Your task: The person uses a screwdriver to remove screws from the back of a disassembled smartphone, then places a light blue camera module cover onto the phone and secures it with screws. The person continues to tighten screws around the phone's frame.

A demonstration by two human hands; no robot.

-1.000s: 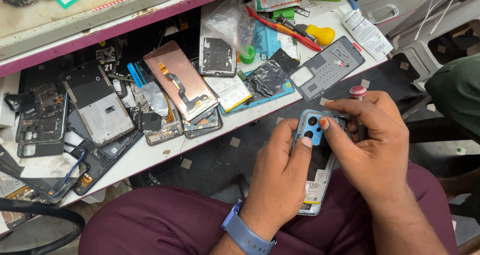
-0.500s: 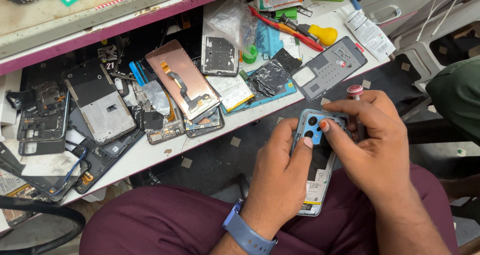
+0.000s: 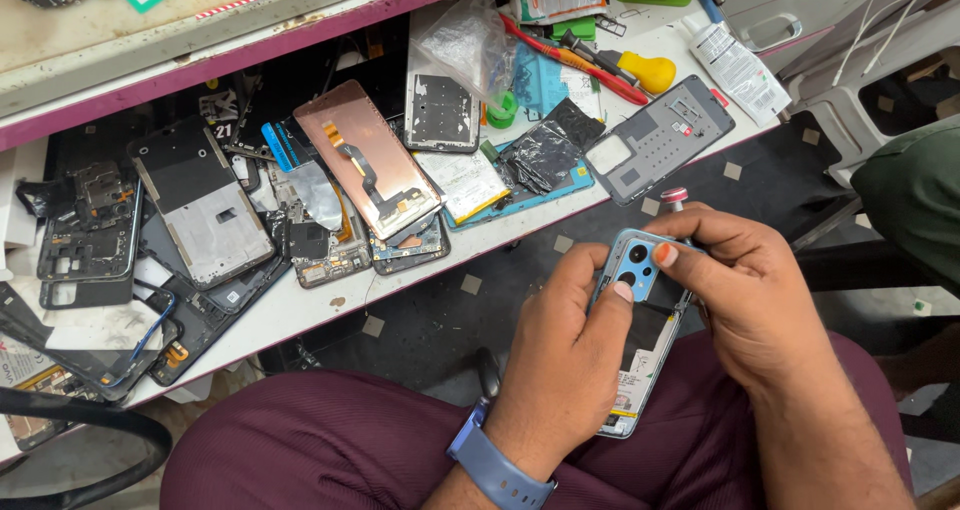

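Observation:
A light blue phone frame [image 3: 640, 345] with its back removed rests over my lap in maroon trousers. My left hand [image 3: 565, 355], with a blue wristband, grips its left edge, thumb on the blue camera block [image 3: 636, 267]. My right hand [image 3: 745, 295] holds the upper right of the frame, its thumb also on the camera block. A small tool with a red-and-white cap [image 3: 675, 198] pokes out above my right hand's fingers.
A white workbench [image 3: 310, 305] carries several phone parts: a copper-coloured screen back [image 3: 372, 160], a grey back cover [image 3: 660, 138], a silver midframe [image 3: 200, 200], dark boards [image 3: 85, 225], a clear bag [image 3: 465, 40], a yellow-handled tool [image 3: 645, 70]. A white stool [image 3: 900, 90] stands right.
Both hands and the phone frame stay nearly in place over the lap; my thumbs shift slightly on the camera block. Nothing on the bench has moved.

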